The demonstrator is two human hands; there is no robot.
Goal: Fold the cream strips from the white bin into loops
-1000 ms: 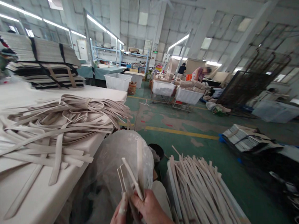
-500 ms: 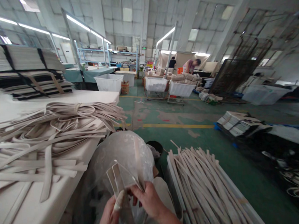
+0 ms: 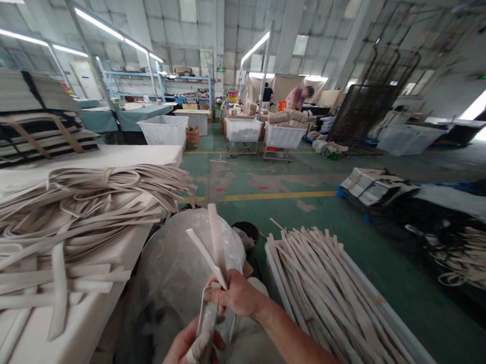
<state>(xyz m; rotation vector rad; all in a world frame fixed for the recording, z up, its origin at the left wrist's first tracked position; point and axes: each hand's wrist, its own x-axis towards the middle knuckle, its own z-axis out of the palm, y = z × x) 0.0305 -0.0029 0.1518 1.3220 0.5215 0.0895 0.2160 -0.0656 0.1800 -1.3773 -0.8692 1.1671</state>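
Note:
My right hand (image 3: 243, 295) is closed on beige fabric strips (image 3: 217, 240); two ends stick up and spread apart above its fingers. Lower and to the left, my left hand (image 3: 188, 345) grips a folded strip (image 3: 210, 315), its thumb lying along it. That thumb has a pale wrapping (image 3: 198, 348). The fingers of my right hand touch the upper part of this folded strip. Behind both hands bulges a clear plastic bag (image 3: 169, 262); its contents cannot be made out.
On my left, a white-topped table (image 3: 99, 314) bears a heap of long strips (image 3: 106, 211) and a strapped stack (image 3: 31, 117). A plastic bin (image 3: 397, 320) full of strips (image 3: 325, 286) stands to my right. Wheeled carts (image 3: 283, 135) and two people are farther back.
My right hand has moved slightly up, and the strip ends in it now fan out above. The folded strip in my left hand has shifted right, against my right fingers. The view has turned right.

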